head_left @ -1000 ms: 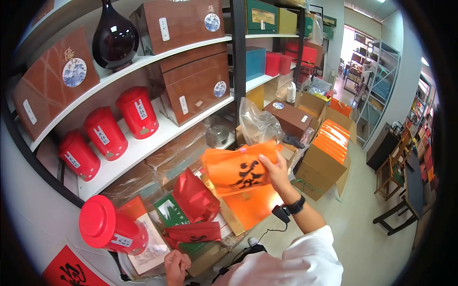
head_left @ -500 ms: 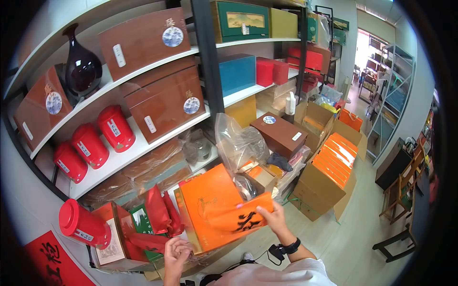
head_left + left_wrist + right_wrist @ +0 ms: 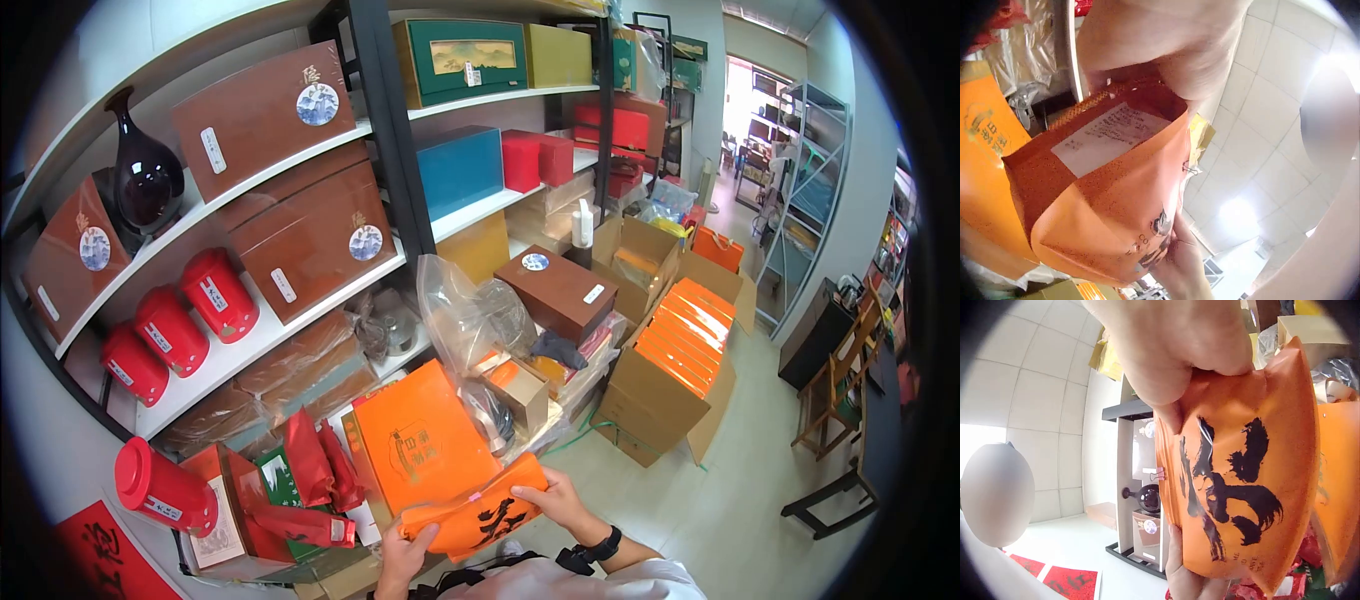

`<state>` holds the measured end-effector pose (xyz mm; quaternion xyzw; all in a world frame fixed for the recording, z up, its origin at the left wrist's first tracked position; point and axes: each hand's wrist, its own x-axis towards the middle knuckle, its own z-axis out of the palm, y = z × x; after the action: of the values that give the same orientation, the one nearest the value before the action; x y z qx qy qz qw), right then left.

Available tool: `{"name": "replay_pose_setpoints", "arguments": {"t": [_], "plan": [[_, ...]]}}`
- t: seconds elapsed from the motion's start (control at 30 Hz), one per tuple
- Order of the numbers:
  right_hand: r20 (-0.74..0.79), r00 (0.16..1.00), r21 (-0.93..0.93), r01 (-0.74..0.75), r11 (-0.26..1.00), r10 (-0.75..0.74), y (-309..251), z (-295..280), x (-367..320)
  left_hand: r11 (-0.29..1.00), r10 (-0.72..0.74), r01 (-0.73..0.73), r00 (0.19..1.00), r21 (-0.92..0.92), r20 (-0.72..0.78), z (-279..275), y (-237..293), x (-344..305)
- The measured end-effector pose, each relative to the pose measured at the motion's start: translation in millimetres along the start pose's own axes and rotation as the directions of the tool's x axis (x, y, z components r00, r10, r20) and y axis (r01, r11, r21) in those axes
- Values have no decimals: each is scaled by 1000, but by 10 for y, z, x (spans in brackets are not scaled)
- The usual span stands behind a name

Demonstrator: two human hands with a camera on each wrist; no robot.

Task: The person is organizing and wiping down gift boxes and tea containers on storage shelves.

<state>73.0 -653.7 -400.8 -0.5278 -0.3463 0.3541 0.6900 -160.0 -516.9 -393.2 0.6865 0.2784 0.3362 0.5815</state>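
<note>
An orange pouch (image 3: 478, 518) with bold black brush characters is held between both hands, low in front of the body. My left hand (image 3: 405, 555) grips its left end, thumb on the printed face. At the other end my right hand (image 3: 558, 500) pinches the pouch, thumb also in front. A small pink clip (image 3: 1158, 475) sits on the pouch's edge in the right wrist view. The left wrist view shows a white printed label (image 3: 1110, 139) on its other side. Just beyond the pouch lies a large orange box (image 3: 425, 425) with gold print, partly overlapped by it.
Left of the orange box lie red foil pouches (image 3: 308, 458) and a red tin (image 3: 165, 488). A cardboard carton (image 3: 640, 405) of orange boxes stands on the floor at right. Shelves with brown boxes (image 3: 310, 240) rise behind; a clear plastic bag (image 3: 465, 310) lies near the orange box.
The pouch, earlier raised in the right hand alone, has come down toward the body. My left hand has moved from beside the red pouches and taken its left end. The head view has shifted.
</note>
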Motion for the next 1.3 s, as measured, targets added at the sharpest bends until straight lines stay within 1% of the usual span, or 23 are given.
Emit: {"name": "replay_pose_setpoints", "arguments": {"t": [0.03, 0.1, 0.13, 0.2, 0.23, 0.3, 0.33, 0.37, 0.43, 0.53, 0.63, 0.67, 0.73, 0.8, 0.87, 0.9, 0.97, 1.0, 1.03, 1.13, 1.17, 1.27, 1.3], "plan": [[-15, 1000, -20, -2, 1000, 2, 23, 15, -9, 998, -55, 54, 998, -42, -11, 21, 23, -22], [-46, 999, -57, 3, 998, -5, 61, 63, 42, 999, 36, -36, 998, -2, -56, 14, 11, 19], [-87, 993, -56, 75, 996, -80, 61, 100, 74, 997, 79, -77, 994, 20, -81, -28, 4, 30], [-153, 964, -75, 206, 976, -216, 72, 106, 116, 998, 23, -31, 991, -54, -130, -173, -40, 26], [-85, 898, -388, 369, 845, -432, 154, -61, 160, 995, -2, -13, 987, -98, -158, -234, -34, 49], [-175, 974, -255, 97, 962, -145, 123, -399, 32, 993, -10, -20, 970, -118, -243, -357, 82, 73], [-205, 979, -179, -51, 982, 14, 103, -470, -19, 992, -19, -18, 957, -126, -288, -419, 131, 70], [-236, 966, -183, 60, 981, -103, 77, -468, -48, 990, -26, -19, 949, -137, -315, -484, 116, 56], [-277, 902, -194, 285, 939, -331, -40, -430, -38, 988, -34, -28, 923, -155, -383, -597, 36, 41], [-513, 800, -114, 296, 948, -311, -87, -159, -10, 995, 100, -86, 916, 54, -389, -756, -5, -13], [-259, 950, -63, 162, 985, -173, 323, -356, -112, 909, 334, -285, 935, 303, -122, -858, 217, -112], [-164, 980, -54, 105, 993, -113, 469, -387, -151, 890, 348, -311, 936, 333, -57, -877, 210, -173], [-100, 985, -70, 137, 988, -144, 441, -175, 2, 844, 378, -380, 922, 379, 82, -893, 193, -270], [-109, 974, -212, 173, 962, -199, 237, 89, 237, 862, 342, -348, 936, 369, 84, -919, 252, -367], [-36, 986, -217, 152, 964, -164, 113, 166, 510, 869, 319, -329, 943, 370, 92, -947, 265, -435], [-38, 990, -227, 124, 966, -136, 55, 253, 620, 870, 307, -320, 947, 375, 98, -965, 246, -468], [164, 986, -256, 55, 965, -13, 101, 112, 792, 869, 289, -295, 954, 398, 78, -942, 249, -527], [265, 963, -274, 26, 961, 49, 147, 37, 865, 866, 283, -278, 958, 416, 52, -889, 265, -533], [287, 947, -359, -33, 933, 143, 175, 27, 905, 860, 280, -263, 960, 437, 25, -836, 274, -522], [402, 915, -372, 136, 918, 28, 221, 227, 1052, 869, 323, -250, 941, 426, -106, -648, 291, -445], [513, 855, -436, 331, 837, -71, 277, 168, 1181, 878, 294, -205, 944, 432, -150, -582, 294, -431], [563, 817, -444, 170, 880, 126, 147, 146, 1349, 894, 306, -192, 922, 405, -239, -400, 292, -377], [664, 728, -462, 222, 859, 168, 31, 159, 1446, 895, 306, -184, 916, 406, -261, -351, 301, -356]]}}
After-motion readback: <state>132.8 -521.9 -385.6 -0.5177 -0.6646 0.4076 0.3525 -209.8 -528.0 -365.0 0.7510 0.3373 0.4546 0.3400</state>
